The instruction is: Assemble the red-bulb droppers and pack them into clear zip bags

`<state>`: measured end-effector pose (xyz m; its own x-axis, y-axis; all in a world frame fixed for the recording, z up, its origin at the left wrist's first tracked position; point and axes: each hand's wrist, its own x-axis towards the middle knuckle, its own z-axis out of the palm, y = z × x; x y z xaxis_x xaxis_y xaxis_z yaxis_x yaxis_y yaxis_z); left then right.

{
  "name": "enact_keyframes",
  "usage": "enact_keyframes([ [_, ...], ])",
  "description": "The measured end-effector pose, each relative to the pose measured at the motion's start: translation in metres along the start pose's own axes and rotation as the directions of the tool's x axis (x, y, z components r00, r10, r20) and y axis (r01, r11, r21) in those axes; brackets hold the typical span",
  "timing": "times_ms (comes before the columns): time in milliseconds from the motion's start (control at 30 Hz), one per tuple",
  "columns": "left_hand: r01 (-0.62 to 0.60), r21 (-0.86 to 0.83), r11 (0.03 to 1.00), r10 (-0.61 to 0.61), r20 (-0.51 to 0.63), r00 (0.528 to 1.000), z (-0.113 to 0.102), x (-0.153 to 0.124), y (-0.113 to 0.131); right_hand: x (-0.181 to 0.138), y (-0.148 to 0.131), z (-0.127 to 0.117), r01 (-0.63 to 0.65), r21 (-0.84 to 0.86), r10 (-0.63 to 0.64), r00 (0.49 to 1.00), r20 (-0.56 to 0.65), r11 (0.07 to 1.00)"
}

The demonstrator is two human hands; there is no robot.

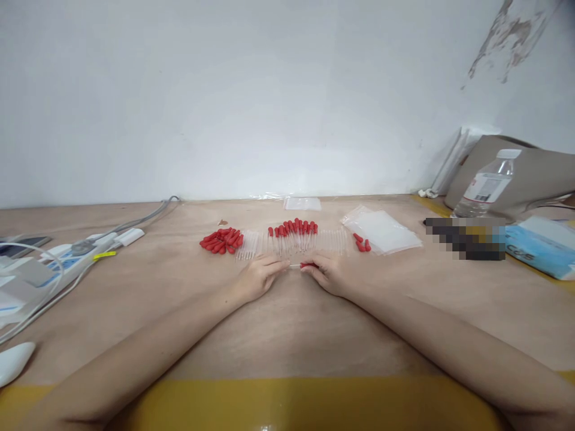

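Both my hands meet at the middle of the wooden table (296, 323). My left hand (259, 276) pinches the clear glass end of a small dropper (298, 265). My right hand (327, 274) pinches its red rubber end. Just behind my hands lies a row of clear glass tubes (251, 244), several of them fitted with red bulbs (294, 227). A pile of loose red bulbs (222, 240) lies to the left of the row. Three more red bulbs (362, 243) lie at its right end.
Clear plastic bags (383, 231) lie at right, another (302, 203) by the wall. A water bottle (487, 183), cardboard (530, 173) and a blue packet (541, 244) stand far right. A power strip with cables (85, 251) and a white mouse (13, 361) are at left.
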<state>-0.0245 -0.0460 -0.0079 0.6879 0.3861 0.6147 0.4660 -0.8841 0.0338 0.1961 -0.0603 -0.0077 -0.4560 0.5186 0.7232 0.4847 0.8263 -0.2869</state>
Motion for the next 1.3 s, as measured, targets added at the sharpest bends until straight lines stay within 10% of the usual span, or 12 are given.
enact_keyframes([
  [1300, 0.108, 0.038, 0.993, -0.11, 0.058, 0.992, 0.0, 0.013, 0.014, 0.011, 0.006, -0.003, 0.044, 0.009, -0.045, 0.975, 0.217, 0.999],
])
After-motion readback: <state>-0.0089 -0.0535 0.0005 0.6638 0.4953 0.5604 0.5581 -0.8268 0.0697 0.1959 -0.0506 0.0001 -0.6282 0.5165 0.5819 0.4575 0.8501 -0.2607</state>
